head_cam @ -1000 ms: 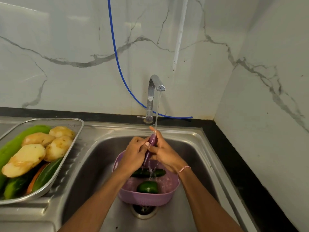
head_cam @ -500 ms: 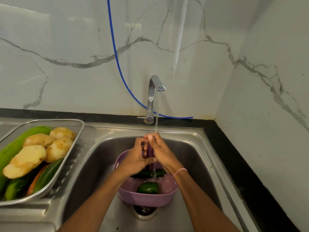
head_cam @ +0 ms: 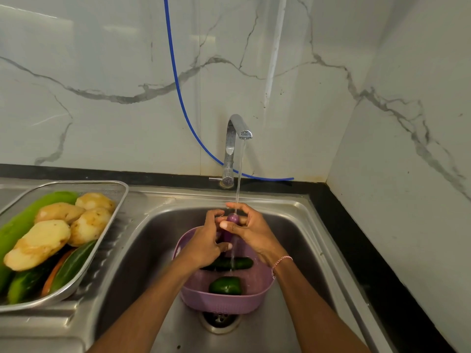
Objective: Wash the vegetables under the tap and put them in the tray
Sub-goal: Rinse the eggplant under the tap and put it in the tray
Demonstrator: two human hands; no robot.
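Observation:
Both hands hold a slim purple eggplant [head_cam: 232, 218] upright under the running tap [head_cam: 235, 138]. My left hand [head_cam: 207, 242] grips its lower part, and my right hand [head_cam: 248, 230] is curled round its top, where the rounded tip shows between the fingers. Below them a purple basket [head_cam: 224, 300] stands in the sink and holds a dark cucumber [head_cam: 237, 263] and a green capsicum [head_cam: 225, 285]. The metal tray [head_cam: 112, 215] on the drainboard at left carries potatoes [head_cam: 38, 244], cucumbers [head_cam: 72, 267] and a long light-green gourd [head_cam: 23, 221].
The steel sink [head_cam: 293, 240] has its drain [head_cam: 219, 321] just in front of the basket. A blue hose [head_cam: 178, 85] hangs down the marble wall behind the tap. A black counter strip [head_cam: 356, 250] runs along the right, against a marble side wall.
The eggplant has turned more upright between my hands, and my right hand has slid up over its tip. Water keeps running.

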